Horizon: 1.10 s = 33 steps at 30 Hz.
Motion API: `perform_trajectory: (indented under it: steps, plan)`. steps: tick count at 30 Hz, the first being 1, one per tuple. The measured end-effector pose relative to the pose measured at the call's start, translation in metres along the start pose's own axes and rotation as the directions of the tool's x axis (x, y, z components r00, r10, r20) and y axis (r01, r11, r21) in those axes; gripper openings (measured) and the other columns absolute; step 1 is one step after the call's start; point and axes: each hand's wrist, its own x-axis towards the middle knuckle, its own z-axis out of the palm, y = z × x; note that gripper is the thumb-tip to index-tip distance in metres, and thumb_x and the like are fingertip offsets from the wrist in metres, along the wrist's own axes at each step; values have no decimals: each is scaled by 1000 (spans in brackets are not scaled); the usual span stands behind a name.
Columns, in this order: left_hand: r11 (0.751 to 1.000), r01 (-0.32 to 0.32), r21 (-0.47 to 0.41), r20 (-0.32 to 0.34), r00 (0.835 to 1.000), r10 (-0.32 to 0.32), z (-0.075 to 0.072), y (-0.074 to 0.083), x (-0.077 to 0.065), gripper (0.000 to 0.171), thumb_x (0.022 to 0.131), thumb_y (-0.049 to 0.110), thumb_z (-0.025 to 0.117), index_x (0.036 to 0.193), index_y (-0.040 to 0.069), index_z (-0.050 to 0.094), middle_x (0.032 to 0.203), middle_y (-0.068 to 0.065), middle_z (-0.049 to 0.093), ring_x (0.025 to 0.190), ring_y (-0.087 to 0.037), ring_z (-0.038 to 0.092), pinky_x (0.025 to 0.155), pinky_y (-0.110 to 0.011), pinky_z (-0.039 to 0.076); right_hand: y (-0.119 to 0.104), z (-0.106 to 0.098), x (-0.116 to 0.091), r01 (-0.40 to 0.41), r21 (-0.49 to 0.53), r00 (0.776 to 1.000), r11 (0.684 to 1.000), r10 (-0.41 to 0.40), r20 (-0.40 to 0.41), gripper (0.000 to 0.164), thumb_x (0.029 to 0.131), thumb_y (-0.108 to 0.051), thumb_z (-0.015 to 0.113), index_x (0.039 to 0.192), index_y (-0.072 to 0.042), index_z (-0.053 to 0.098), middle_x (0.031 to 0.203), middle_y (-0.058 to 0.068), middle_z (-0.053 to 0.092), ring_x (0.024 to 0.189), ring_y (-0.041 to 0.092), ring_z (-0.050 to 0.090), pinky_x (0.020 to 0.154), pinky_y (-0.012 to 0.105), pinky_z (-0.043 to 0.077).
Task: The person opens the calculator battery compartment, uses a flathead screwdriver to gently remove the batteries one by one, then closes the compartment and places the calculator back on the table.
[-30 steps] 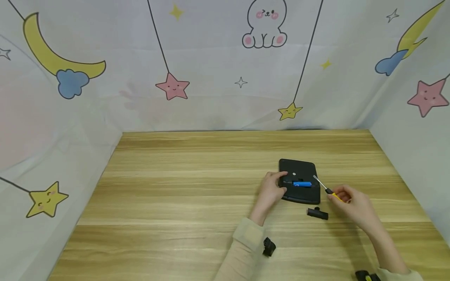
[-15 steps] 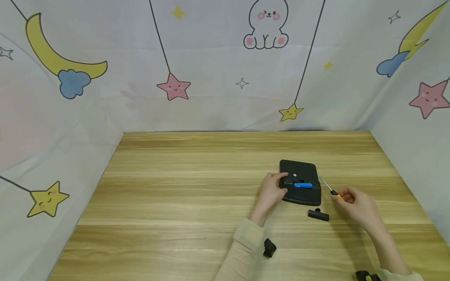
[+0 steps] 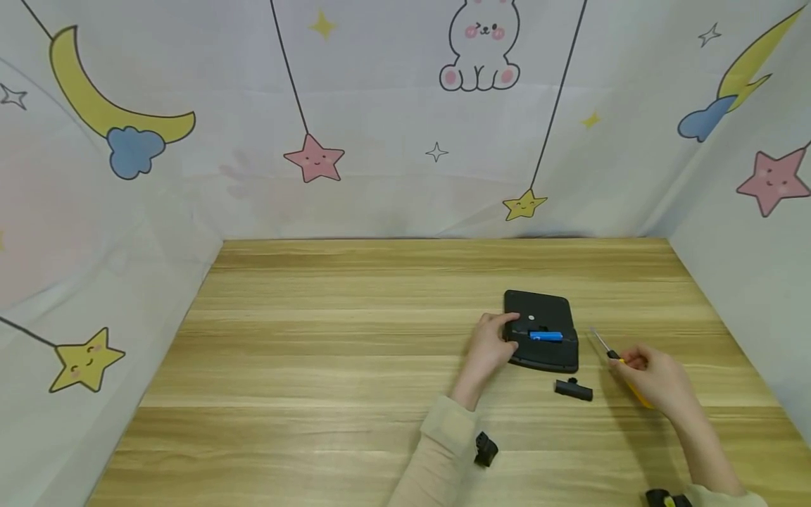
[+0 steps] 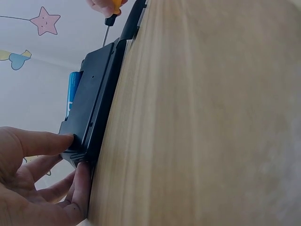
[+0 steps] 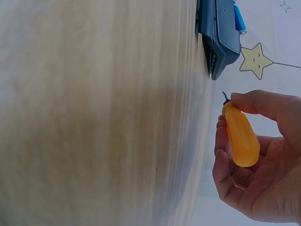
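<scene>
Lying between the two hands, the black device (image 3: 546,313) is the landmark from which all other places can be told. Its left edge is held by the left hand (image 3: 488,345), with one finger on the upper face and others against the side, so this hand is the nearer one. On the right of the device, a little apart from it, the right hand (image 3: 662,380) pinches the yellow screwdriver (image 5: 241,136) near the neck of its handle. For this hand the device lies to the left and slightly farther from the person. The long axis of the screwdriver is slanted: its tip points away from the person and leftward, just beside the right edge of the device and not touching it, while the handle goes back toward the person. The long axis of the device seems to run from near side to far side, and the blue battery (image 3: 546,336) sits crosswise in it, roughly left to right. About edges and room: just beside the near edge of the device lies a small black cylinder (image 3: 573,389), which narrows the space there; a black clip-like piece (image 3: 486,449) is farther toward the person. The widest stretch of wooden table (image 3: 317,338) is left of the device; beyond its far edge the table continues to the printed cloth (image 3: 380,204).
</scene>
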Motion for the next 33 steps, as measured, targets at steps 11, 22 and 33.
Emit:
perform_trajectory:
  steps: [11,22,33]
  plan:
    - [1000,1,17,-5,1000,-1,-1,0,0,51,83,-1,66,128,21,62,119,-5,54,68,-9,41,56,-19,35,3,1,2,-17,-13,1000,1000,17,14,37,92,-34,62,95,3,62,80,9,67,69,15,54,60,27,37]
    - [1000,-2,30,-9,1000,2,1,-1,0,50,83,0,67,128,22,63,115,-4,55,69,-9,42,57,-19,36,4,1,3,-48,-32,998,998,49,40,37,91,-35,61,93,2,61,78,7,65,68,16,53,59,27,36]
    - [1000,4,19,-4,1000,-3,0,1,0,51,82,-1,66,128,21,63,117,-4,55,68,-9,42,55,-19,36,7,1,1,-49,-38,996,998,52,68,37,91,-35,62,94,2,60,79,9,66,69,18,54,59,28,36]
